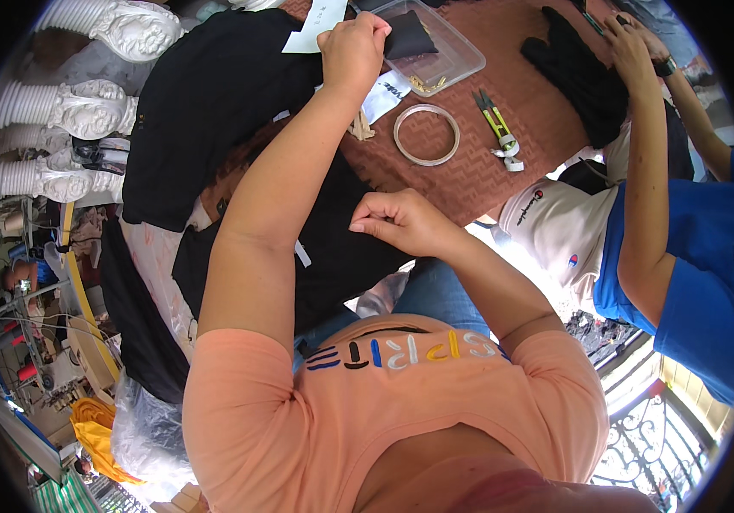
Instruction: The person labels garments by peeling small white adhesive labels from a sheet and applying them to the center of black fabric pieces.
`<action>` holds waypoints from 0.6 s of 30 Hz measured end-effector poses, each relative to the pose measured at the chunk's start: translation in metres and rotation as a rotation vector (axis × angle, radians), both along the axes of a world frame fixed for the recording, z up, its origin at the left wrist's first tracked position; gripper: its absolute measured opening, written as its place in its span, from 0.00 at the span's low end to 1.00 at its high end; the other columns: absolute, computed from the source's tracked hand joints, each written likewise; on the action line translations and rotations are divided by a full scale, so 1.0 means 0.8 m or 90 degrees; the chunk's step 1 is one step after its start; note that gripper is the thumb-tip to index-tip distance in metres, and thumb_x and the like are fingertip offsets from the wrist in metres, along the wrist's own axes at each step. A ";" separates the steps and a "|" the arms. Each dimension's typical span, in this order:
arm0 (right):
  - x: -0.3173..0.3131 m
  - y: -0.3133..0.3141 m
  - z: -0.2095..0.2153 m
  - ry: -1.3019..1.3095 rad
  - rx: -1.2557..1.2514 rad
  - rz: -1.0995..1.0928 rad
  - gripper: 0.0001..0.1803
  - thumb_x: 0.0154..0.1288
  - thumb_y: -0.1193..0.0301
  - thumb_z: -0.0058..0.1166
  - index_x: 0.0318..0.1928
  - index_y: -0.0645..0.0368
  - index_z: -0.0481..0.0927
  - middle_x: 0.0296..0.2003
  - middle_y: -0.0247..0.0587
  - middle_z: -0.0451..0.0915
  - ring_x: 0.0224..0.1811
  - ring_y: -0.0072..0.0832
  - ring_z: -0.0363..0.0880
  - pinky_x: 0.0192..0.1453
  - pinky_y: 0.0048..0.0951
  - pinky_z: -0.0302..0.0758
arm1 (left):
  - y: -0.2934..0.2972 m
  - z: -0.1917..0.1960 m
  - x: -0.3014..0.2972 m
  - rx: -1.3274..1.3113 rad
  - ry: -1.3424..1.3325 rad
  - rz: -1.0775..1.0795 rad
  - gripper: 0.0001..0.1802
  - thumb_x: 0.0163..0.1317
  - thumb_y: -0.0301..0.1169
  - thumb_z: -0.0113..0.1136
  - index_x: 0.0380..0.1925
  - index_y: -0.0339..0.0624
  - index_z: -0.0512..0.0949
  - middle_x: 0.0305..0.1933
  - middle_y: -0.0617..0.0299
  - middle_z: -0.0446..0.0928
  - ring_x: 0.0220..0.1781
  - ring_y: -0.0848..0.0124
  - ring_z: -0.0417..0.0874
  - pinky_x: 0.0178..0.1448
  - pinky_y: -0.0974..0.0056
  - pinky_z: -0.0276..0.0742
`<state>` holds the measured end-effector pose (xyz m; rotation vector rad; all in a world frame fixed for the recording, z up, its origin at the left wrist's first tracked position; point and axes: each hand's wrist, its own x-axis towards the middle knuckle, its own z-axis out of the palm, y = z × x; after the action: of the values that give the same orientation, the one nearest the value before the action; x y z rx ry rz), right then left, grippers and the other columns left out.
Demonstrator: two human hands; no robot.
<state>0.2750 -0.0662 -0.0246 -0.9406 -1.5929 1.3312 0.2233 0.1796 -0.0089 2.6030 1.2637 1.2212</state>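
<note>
My left hand [355, 53] is raised over the far side of the table, fingers curled together beside a clear plastic box [468, 67]. What it holds, if anything, is hidden. In the box lie a dark flat piece [410, 36] and small gold-coloured bits [427, 84]. My right hand [405, 224] is closed in a pinch above a black garment [333, 248] that lies before me; anything between its fingertips is too small to name. A small white tag [302, 254] shows on the garment.
On the brown tablecloth [435, 184] are a roll of tape [426, 135], yellow-green thread snips [497, 128] and a white paper [311, 32]. A black cloth pile [213, 103] lies left. At right, a co-worker in blue [692, 265] handles black fabric [572, 73]. White ornate columns [93, 111] stand left.
</note>
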 end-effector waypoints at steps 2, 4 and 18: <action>-0.003 0.000 0.004 0.009 -0.001 0.003 0.08 0.71 0.67 0.64 0.40 0.59 0.83 0.26 0.38 0.83 0.27 0.24 0.79 0.35 0.29 0.74 | 0.003 -0.004 -0.006 -0.012 -0.035 0.016 0.08 0.65 0.37 0.68 0.41 0.48 0.85 0.34 0.61 0.87 0.38 0.58 0.86 0.54 0.52 0.69; 0.000 -0.001 0.004 0.008 -0.009 -0.008 0.08 0.71 0.67 0.64 0.40 0.59 0.83 0.27 0.37 0.83 0.28 0.23 0.79 0.36 0.29 0.74 | -0.006 0.008 -0.002 -0.038 -0.064 0.019 0.10 0.68 0.37 0.67 0.44 0.45 0.85 0.37 0.60 0.88 0.37 0.62 0.88 0.53 0.56 0.73; -0.034 -0.036 0.064 0.161 -0.163 -0.176 0.06 0.73 0.67 0.64 0.41 0.55 0.87 0.21 0.22 0.76 0.19 0.08 0.67 0.22 0.14 0.60 | -0.293 0.098 -0.244 -0.685 -0.541 -0.049 0.13 0.73 0.36 0.65 0.50 0.40 0.82 0.47 0.58 0.88 0.44 0.74 0.90 0.46 0.75 0.81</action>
<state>0.2481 -0.0947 0.0266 -1.0553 -1.0761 1.4124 0.0280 -0.0552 0.0694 1.1724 1.1075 0.9948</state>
